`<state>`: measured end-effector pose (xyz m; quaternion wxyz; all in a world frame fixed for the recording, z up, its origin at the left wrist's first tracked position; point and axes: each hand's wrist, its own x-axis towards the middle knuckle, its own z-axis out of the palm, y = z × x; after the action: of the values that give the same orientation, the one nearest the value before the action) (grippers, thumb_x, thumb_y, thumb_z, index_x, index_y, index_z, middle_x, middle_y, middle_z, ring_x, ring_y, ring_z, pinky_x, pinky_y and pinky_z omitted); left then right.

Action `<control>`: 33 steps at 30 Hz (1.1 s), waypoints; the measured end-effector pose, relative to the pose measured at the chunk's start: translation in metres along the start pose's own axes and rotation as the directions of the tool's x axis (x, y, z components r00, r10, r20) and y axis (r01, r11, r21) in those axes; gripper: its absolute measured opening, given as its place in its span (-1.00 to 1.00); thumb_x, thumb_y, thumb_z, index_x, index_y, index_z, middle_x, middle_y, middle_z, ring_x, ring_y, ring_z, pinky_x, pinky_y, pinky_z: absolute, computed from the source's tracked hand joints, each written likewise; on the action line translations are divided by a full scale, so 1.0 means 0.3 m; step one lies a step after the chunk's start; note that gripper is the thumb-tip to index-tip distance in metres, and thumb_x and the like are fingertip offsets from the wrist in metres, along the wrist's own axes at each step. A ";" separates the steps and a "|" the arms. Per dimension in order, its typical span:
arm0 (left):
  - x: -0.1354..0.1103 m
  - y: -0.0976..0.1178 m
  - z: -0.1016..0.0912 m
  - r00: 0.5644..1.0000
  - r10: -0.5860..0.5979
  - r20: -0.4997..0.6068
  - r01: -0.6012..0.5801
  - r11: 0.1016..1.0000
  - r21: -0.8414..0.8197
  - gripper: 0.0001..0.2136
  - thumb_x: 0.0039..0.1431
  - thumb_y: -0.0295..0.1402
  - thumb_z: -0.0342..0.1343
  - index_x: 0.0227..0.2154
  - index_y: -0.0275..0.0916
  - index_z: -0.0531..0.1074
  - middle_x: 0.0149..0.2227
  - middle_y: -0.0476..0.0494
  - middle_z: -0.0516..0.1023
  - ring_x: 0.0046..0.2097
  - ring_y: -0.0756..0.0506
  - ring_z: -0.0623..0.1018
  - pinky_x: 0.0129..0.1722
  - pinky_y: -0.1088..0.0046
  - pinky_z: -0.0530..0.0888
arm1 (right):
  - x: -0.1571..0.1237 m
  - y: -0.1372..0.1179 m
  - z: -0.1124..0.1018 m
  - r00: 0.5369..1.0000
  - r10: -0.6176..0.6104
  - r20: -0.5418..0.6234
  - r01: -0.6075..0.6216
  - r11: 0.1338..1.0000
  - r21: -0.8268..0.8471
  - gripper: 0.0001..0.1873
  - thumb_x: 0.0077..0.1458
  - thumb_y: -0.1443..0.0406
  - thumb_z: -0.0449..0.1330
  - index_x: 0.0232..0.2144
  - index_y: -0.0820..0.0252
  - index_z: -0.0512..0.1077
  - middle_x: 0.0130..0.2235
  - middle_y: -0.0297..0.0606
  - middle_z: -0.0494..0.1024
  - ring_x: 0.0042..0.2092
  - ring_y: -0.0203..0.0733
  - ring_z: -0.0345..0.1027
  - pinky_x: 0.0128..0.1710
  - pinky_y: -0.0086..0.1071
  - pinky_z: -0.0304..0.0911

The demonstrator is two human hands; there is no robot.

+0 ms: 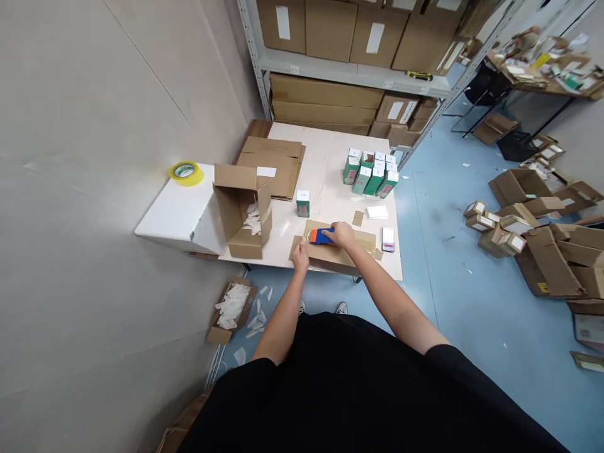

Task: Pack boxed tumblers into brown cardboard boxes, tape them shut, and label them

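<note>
My right hand (pixel 340 234) is closed around a blue and orange tape dispenser (pixel 321 236), held low over a cardboard box (pixel 330 255) at the table's near edge. Clear tape (pixel 365 241) runs along the top of this box. At the box's left end, my left hand (pixel 301 257) is closed on its edge, close to the dispenser's orange front; whether it also pinches the tape I cannot tell. Behind the box stands a single green and white carton (pixel 302 204). A small brown cardboard piece (pixel 358 218) lies to the right.
Several green cartons (pixel 372 176) stand at the table's back right. White cards (pixel 377 212) and a small white box (pixel 387 239) lie at right. An open carton (pixel 240 220), flattened cardboard (pixel 274 165) and a yellow tape roll (pixel 186 173) are on the left. Shelving (pixel 349 69) rises behind.
</note>
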<state>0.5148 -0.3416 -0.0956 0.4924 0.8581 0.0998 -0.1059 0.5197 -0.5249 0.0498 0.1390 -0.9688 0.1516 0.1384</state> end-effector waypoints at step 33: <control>0.205 0.122 -0.057 0.973 0.050 0.227 -0.153 0.873 0.462 -0.38 0.51 0.04 -0.30 0.16 -0.24 0.55 0.15 -0.41 0.61 0.19 -0.37 0.56 0.18 0.14 0.43 | -0.351 0.894 -0.156 0.949 0.315 0.025 -0.315 0.948 0.036 -0.57 0.25 -0.05 0.30 -0.19 0.20 0.64 -0.19 -0.07 0.67 -0.15 -0.04 0.48 -0.31 -0.35 0.10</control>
<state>0.5852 -0.3406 -0.0743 0.2787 0.9410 -0.0267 -0.1900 0.3446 -0.7581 0.0647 0.1356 -0.9279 0.3057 0.1649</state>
